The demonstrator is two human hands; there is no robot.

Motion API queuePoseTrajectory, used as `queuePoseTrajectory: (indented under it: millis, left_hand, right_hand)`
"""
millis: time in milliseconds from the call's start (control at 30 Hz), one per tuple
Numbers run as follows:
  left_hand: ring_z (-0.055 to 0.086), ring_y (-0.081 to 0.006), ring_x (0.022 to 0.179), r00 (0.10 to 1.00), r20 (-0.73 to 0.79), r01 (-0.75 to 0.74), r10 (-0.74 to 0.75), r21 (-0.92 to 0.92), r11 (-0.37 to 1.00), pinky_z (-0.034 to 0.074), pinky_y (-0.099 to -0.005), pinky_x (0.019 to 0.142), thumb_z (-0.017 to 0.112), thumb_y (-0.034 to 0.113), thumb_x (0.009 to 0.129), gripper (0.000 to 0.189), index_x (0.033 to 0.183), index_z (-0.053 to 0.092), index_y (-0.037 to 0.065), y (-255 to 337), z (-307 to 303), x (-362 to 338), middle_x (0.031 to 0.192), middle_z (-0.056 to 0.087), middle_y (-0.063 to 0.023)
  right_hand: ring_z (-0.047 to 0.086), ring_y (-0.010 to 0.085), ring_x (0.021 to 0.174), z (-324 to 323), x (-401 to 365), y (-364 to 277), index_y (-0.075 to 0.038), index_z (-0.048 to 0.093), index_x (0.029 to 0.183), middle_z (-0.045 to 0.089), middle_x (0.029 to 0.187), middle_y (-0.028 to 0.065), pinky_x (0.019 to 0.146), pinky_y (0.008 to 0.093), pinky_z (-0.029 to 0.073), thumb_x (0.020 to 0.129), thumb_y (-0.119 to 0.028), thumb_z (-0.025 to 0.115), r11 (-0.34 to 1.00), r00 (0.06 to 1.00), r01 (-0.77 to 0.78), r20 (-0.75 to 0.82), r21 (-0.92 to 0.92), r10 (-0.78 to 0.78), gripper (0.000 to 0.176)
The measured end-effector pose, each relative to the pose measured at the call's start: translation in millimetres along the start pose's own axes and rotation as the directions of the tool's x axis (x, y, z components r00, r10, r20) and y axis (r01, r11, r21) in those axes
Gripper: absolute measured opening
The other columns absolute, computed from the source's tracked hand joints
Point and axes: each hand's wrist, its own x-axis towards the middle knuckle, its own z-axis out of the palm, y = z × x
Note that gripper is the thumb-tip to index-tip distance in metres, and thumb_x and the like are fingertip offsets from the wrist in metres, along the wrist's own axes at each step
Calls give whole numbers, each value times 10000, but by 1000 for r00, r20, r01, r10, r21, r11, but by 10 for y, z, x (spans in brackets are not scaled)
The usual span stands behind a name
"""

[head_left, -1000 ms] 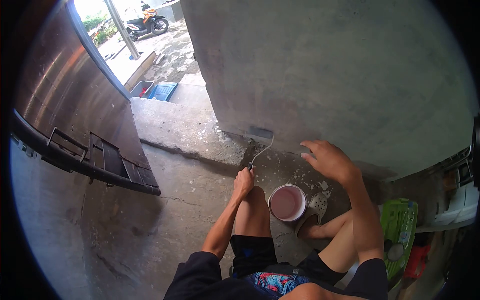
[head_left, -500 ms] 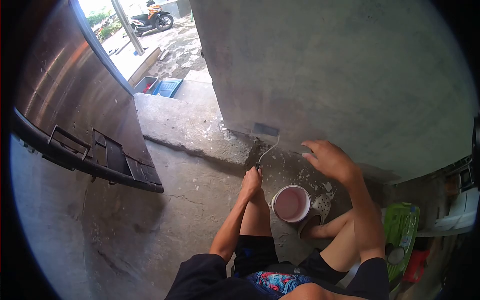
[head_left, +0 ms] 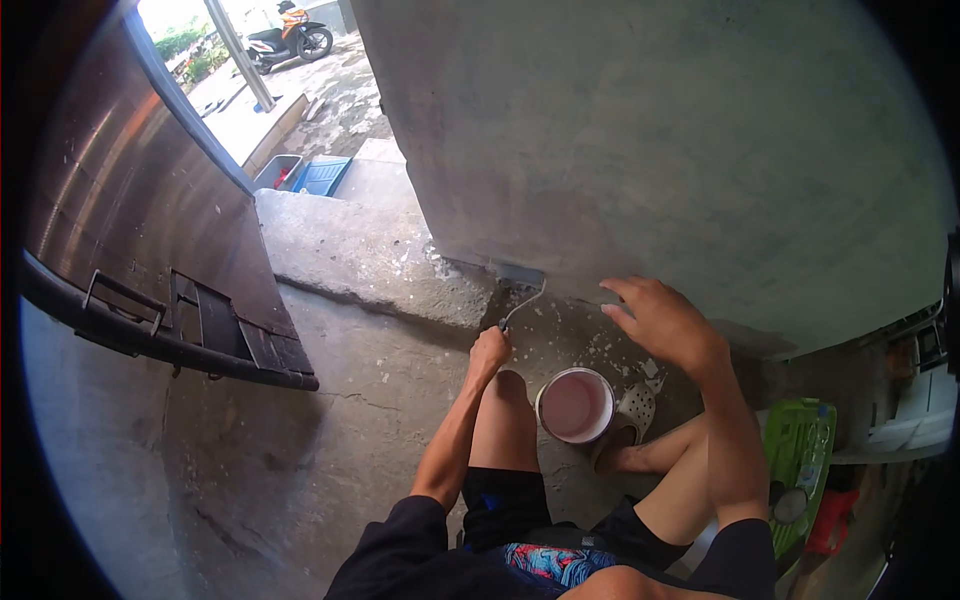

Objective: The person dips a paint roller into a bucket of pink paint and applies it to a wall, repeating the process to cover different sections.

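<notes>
My left hand [head_left: 491, 350] is closed round the handle of a paint roller [head_left: 519, 273]. The roller's head lies along the bottom edge of the grey wall [head_left: 640, 150], and its bent wire frame curves down to my fist. My right hand [head_left: 662, 318] is raised in front of the wall with nothing in it, thumb and fingers apart. Below and between the hands, a round white bucket [head_left: 575, 405] with pinkish liquid inside stands on the floor, close beside my foot in a pale clog [head_left: 636, 410].
A metal door [head_left: 150, 200] with a bolt and handle stands at the left. A rough concrete step [head_left: 370, 260] leads outside, where a blue tray [head_left: 323, 176], a grey bin [head_left: 278, 172] and a motorbike [head_left: 290, 42] are. On the right sits a green plastic container [head_left: 797, 460].
The roller has moved down the wall to its bottom edge, and my left hand has come slightly left with it. My right hand has stayed almost still.
</notes>
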Motion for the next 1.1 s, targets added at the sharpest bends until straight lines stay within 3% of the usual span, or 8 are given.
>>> queuePoseTrajectory:
  millis: [367,467,567,800,867,933,1033,1100]
  left_hand:
    - [664,-474,875,971,-192,-190,144,-253,949,505,-555,740,492,361,1024,375,1004,590,0,362,-391,-988,891,676,-287]
    - [677,-330,631,975,-119,-217,185,-385,897,496,-401,563,548,338,1017,334,991,594,9,479,-320,-1306,723,671,-197]
    - [499,-69,473,971,78,-63,224,-825,562,381,-255,411,606,284,1000,244,923,576,54,621,-197,-1474,572,487,32]
    - [552,-103,535,782,364,139,506,-893,428,454,-274,499,708,292,943,310,1014,599,10,202,50,-1355,612,534,-1]
    - [616,-129,668,724,442,-74,530,-715,696,514,-284,639,737,324,920,365,1049,638,-4,158,-196,-1355,689,598,-30]
    - [636,-147,755,673,361,-306,646,-659,687,530,-309,742,767,345,891,378,995,683,-9,-116,-275,-1180,787,660,-48]
    - [631,-150,630,873,109,-363,475,-505,783,533,-332,644,798,395,844,398,931,699,20,-355,-253,-1019,743,668,-42]
    - [635,-191,594,937,-239,-338,254,-437,834,508,-351,585,802,351,828,328,832,676,48,-352,-234,-913,767,676,-53]
  right_hand:
    - [654,376,1058,227,46,62,-8,661,1183,690,1097,217,926,429,500,978,-409,583,996,996,91,-10,28,-90,458]
    - [689,370,869,348,130,-143,24,712,978,705,897,228,794,436,518,957,-567,558,994,963,-94,258,46,79,611]
    - [693,424,841,1024,247,109,51,727,885,701,882,282,752,492,524,916,-724,468,984,922,-102,386,145,39,817]
    - [720,279,843,2296,141,160,79,688,957,730,871,212,771,372,544,979,-490,564,661,982,-138,191,738,-9,583]
    - [691,178,785,2605,193,211,61,665,917,720,823,121,702,340,542,1001,-344,580,486,976,-127,21,865,217,423]
    - [710,204,814,2616,183,158,78,647,897,723,846,162,753,352,560,1008,-303,546,406,944,-252,130,878,303,410]
    - [724,250,791,2804,246,88,80,646,900,715,837,197,743,362,564,999,-307,548,561,858,-442,147,700,492,412]
    - [714,266,698,3162,557,291,72,617,896,692,812,225,620,393,543,983,-364,564,741,865,-343,-113,577,488,448]
